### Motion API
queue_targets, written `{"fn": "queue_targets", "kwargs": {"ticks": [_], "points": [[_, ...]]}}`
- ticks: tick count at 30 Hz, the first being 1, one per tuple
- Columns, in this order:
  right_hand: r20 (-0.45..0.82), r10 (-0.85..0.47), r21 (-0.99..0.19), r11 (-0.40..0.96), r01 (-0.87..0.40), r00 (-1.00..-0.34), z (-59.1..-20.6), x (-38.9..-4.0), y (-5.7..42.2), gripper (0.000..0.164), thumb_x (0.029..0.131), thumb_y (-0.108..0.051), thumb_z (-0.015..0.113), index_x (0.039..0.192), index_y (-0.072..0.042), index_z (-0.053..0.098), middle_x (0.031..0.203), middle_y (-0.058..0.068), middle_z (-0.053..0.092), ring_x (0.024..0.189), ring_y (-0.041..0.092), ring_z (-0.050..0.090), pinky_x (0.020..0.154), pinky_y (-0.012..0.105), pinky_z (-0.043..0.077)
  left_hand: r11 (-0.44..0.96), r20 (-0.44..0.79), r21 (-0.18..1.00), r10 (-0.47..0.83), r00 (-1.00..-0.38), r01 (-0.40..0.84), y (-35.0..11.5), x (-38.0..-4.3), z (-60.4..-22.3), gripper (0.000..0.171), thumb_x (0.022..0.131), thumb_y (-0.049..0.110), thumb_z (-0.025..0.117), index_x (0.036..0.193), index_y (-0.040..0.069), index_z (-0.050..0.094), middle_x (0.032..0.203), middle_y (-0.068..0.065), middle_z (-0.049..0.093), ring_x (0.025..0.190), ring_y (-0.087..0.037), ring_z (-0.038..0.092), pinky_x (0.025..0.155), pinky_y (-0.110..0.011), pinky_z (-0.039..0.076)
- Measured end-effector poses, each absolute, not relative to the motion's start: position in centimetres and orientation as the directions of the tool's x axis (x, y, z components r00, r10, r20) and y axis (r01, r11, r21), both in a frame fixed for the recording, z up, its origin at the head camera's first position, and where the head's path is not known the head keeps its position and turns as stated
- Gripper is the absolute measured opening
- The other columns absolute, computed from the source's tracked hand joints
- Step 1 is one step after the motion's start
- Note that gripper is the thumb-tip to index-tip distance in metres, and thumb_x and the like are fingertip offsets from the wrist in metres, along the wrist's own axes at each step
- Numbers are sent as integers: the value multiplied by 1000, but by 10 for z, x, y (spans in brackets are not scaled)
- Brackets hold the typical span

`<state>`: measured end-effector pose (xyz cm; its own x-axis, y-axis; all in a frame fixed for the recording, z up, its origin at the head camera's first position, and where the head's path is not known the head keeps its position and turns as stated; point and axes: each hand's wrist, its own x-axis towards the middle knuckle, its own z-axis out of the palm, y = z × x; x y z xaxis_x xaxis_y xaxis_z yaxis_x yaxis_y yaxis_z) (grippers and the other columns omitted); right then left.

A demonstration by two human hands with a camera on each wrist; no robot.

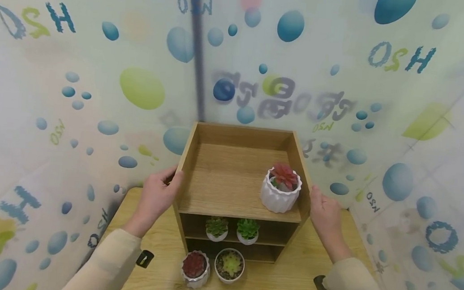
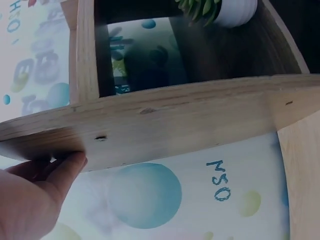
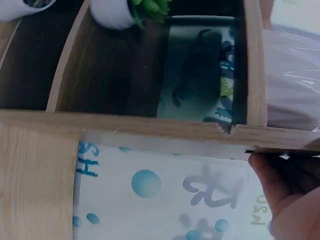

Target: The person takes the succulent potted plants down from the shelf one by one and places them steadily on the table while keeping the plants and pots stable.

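1. The wooden shelf (image 1: 222,169) is between left hand (image 1: 160,193) and right hand (image 1: 326,212), which touch its sides; fingers are partly hidden, so I cannot tell whether they pinch.
2. The left wrist view crops a green plant (image 2: 198,10).
3. Wall (image 1: 326,17) lettering (image 1: 61,17) includes H and O.

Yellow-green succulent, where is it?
In the head view's lower middle, the yellow-green succulent is on the table, right of the dark red plant, in front of the wooden shelf.
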<state>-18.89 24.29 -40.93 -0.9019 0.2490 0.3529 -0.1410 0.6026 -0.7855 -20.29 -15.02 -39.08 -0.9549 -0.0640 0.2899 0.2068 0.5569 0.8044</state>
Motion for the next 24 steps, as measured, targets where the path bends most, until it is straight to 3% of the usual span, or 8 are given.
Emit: {"fn": "queue_targets", "kwargs": {"ticks": [5,9,10,13,16,19,22,24], "points": [[323,260,-811,572,-124,-910,-406,-186,244,64,108,-26,51,49,-9,34,45,-9,28,46,8,25,44,22,21,542,304,815,-100,-947,205,-148,-203,-395,41,106,28,57,140,6,64,121,-20,73,99,-31,73,72,-18,53],[335,257,-794,594,-124,-907,-402,-184,246,63,107,-27,54,50,-5,40,46,-5,33,47,8,29,45,22,23,545,301,815,-108,-947,197,-146,-202,-394,41,106,29,57,140,6,64,121,-20,73,98,-32,73,71,-19,53],[342,260,-788,603,-125,-903,-400,-183,246,60,106,-26,56,52,-2,50,47,-2,45,49,6,35,46,19,27,547,297,814,-105,-949,194,-146,-201,-393,41,107,30,56,140,6,64,121,-20,72,99,-32,73,71,-20,53],[365,249,-770,622,-141,-897,-395,-181,246,37,104,-23,61,85,4,78,76,13,75,65,-2,55,56,8,38,538,284,822,-101,-954,187,-146,-201,-393,42,107,31,56,140,7,64,121,-20,72,99,-32,73,72,-20,53],[407,211,-752,630,-195,-889,-390,-181,246,30,101,-15,65,124,2,74,117,19,74,92,-2,65,73,1,45,530,284,827,-105,-953,189,-146,-201,-393,42,107,31,56,139,6,65,119,-21,73,98,-32,73,71,-19,53],[463,158,-738,613,-281,-872,-386,-181,245,33,98,-6,67,128,6,70,121,24,72,100,16,72,76,2,47,529,294,826,-108,-950,195,-146,-201,-393,42,107,31,56,138,6,65,118,-22,73,96,-32,73,70,-18,52],[530,109,-694,626,-356,-841,-381,-181,244,34,94,0,68,127,9,69,122,27,70,106,38,72,79,0,44,531,306,823,-110,-946,204,-146,-201,-394,41,106,31,56,138,6,66,116,-21,74,93,-31,73,68,-19,52],[570,81,-650,653,-389,-817,-378,-181,243,35,92,0,70,126,9,70,122,27,70,108,44,70,80,-1,41,534,312,820,-114,-943,206,-146,-202,-395,40,106,30,57,137,7,66,114,-20,75,91,-30,73,67,-19,52]]}}
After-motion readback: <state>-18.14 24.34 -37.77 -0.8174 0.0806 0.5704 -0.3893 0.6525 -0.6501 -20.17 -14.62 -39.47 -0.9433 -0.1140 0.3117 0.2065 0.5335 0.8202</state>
